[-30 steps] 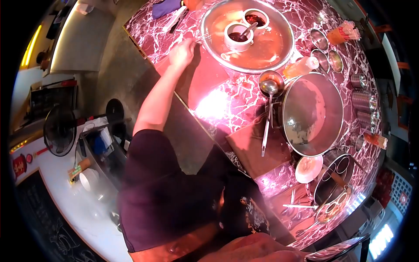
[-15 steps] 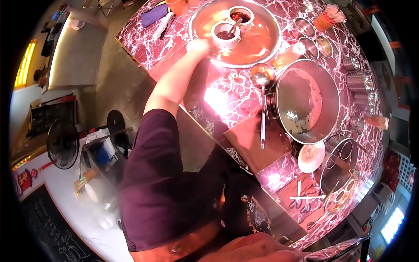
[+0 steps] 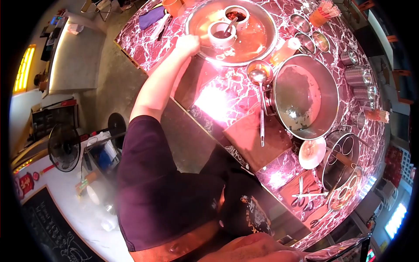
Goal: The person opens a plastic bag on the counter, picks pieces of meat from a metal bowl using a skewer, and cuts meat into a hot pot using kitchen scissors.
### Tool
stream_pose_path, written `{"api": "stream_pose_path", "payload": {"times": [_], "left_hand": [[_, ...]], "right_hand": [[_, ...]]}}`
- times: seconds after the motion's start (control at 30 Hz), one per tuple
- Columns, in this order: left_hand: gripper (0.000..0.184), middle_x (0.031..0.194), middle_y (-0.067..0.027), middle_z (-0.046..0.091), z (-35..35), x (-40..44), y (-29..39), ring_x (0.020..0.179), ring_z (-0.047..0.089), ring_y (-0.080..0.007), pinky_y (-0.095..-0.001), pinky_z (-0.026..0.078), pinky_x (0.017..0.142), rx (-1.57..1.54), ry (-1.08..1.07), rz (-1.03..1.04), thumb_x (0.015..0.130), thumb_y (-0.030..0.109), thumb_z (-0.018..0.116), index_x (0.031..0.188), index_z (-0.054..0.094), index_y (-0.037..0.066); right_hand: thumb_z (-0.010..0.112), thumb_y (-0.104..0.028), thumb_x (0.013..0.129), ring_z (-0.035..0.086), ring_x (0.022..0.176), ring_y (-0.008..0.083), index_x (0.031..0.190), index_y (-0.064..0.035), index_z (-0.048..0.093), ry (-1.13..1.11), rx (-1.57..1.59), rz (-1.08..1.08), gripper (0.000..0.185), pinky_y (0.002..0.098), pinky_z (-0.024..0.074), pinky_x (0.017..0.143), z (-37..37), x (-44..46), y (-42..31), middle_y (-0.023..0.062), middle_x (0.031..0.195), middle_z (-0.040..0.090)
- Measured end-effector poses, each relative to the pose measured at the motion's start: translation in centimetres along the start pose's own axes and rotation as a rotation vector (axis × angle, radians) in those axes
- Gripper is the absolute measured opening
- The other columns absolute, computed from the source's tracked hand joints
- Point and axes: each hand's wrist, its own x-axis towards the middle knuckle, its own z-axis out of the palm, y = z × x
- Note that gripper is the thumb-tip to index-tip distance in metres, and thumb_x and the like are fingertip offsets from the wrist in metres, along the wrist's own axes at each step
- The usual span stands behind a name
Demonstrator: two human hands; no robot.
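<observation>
My left hand (image 3: 188,45) is closed at the near left rim of a large round metal tray (image 3: 257,57). Something thin and blurred shows at its fingers, too small to name. Reddish-brown liquid fills the tray. Two white bowls stand inside: the nearer bowl (image 3: 221,42) holds dark sauce and a spoon, the farther bowl (image 3: 242,25) dark contents with red bits. A ladle (image 3: 262,109) rests with its head in a small metal bowl beside a big metal pot (image 3: 305,97) of cloudy liquid. My right hand is out of view.
Metal cups (image 3: 358,76) stand along the far right side. A squeeze bottle (image 3: 286,51) sits between tray and pot. Nearer are a white dish (image 3: 312,153), a second pot (image 3: 340,159) and scissors (image 3: 298,201). A fan (image 3: 64,147) is at left.
My left hand has moved against the tray's left rim and stays closed. The view has shifted, so the tray and pots appear farther up and slightly left.
</observation>
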Motion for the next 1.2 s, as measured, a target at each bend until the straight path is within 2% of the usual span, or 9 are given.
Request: {"api": "stream_pose_path", "payload": {"times": [0.3,0.6,0.7,0.9,0.97,1.07,1.13,1.17,1.2], "left_hand": [[0.031,0.089,-0.0103,0.07,7.8,2.6,2.5,0.091,0.064,-0.0273,-0.0452,0.047,0.083,0.037,0.3,0.054,0.083,0.019,0.041,0.082,0.071,0.008],[0.024,0.101,-0.0083,0.069,8.2,3.0,2.8,0.101,0.063,-0.025,-0.0423,0.045,0.09,-0.227,0.183,-0.091,0.083,0.018,0.051,0.093,0.073,0.019],[0.019,0.097,-0.0094,0.07,8.9,3.1,2.2,0.096,0.065,-0.0273,-0.0416,0.049,0.084,-0.357,0.259,-0.033,0.083,0.023,0.06,0.094,0.073,0.018],[0.018,0.095,-0.0113,0.069,10.0,3.6,2.5,0.09,0.067,-0.0269,-0.0373,0.051,0.08,-0.662,0.349,0.134,0.085,0.02,0.064,0.097,0.071,0.009],[0.017,0.094,-0.0119,0.069,9.9,3.5,3.0,0.088,0.067,-0.0245,-0.0349,0.05,0.079,-0.75,0.329,0.142,0.086,0.017,0.065,0.098,0.07,0.007],[0.018,0.091,-0.0131,0.069,9.3,2.6,3.5,0.087,0.067,-0.0218,-0.0326,0.05,0.079,-0.804,0.345,0.156,0.086,0.015,0.065,0.099,0.069,0.004],[0.021,0.095,-0.014,0.069,8.9,1.9,3.4,0.09,0.067,-0.0236,-0.0334,0.05,0.082,-0.753,0.362,0.191,0.086,0.018,0.064,0.1,0.069,0.003],[0.024,0.099,-0.0154,0.069,7.8,0.6,3.8,0.094,0.067,-0.0267,-0.0348,0.05,0.084,-0.695,0.361,0.147,0.087,0.022,0.063,0.102,0.07,0.004],[0.026,0.101,-0.0162,0.069,8.7,0.5,3.4,0.096,0.066,-0.0299,-0.036,0.05,0.084,-0.655,0.407,0.132,0.087,0.025,0.062,0.104,0.07,0.006]], "right_hand": [[0.067,-0.018,0.083,0.057,0.101,0.029,0.139,0.0008,0.037,0.005,-0.107,-0.055,0.066,0.0406,0.0501,0.081,2.1,-2.7,-5.1,0.02,0.126,0.052],[0.068,-0.019,0.083,0.057,0.103,0.0295,0.139,0.0003,0.037,0.086,-0.229,-0.037,0.067,0.0373,0.0483,0.086,1.6,0.3,-0.7,0.0213,0.127,0.052],[0.067,-0.017,0.083,0.057,0.101,0.0274,0.138,0.001,0.037,0.073,-0.261,-0.244,0.065,0.0358,0.0468,0.087,1.5,3.9,4.2,0.02,0.124,0.054],[0.064,-0.013,0.084,0.054,0.093,0.0219,0.137,0.0014,0.038,-0.015,-0.089,0.023,0.061,0.0324,0.0462,0.081,1.5,3.1,-0.8,0.0164,0.118,0.056],[0.063,-0.013,0.084,0.054,0.1,0.0242,0.137,0.0016,0.038,-0.124,-0.326,0.04,0.06,0.0338,0.0452,0.085,2.0,-5.4,-10.5,0.017,0.12,0.056],[0.063,-0.014,0.083,0.053,0.106,0.0264,0.136,0.0015,0.039,-0.1,-0.179,-0.048,0.06,0.0354,0.0432,0.091,1.4,0.8,-4.9,0.0177,0.121,0.055],[0.064,-0.012,0.08,0.05,0.118,0.03,0.134,0.006,0.039,-0.126,-0.629,-0.399,0.062,0.0372,0.0383,0.101,0.5,5.9,-0.6,0.0203,0.129,0.052],[0.063,-0.011,0.08,0.048,0.122,0.0302,0.134,0.0074,0.039,-0.137,-0.192,-0.224,0.062,0.0376,0.0351,0.105,0.9,3.0,-4.8,0.0206,0.132,0.05],[0.062,-0.009,0.08,0.046,0.124,0.03,0.134,0.0065,0.04,-0.1,-0.016,-0.231,0.061,0.0377,0.0333,0.107,1.1,6.4,-1.9,0.0206,0.132,0.05]]}}
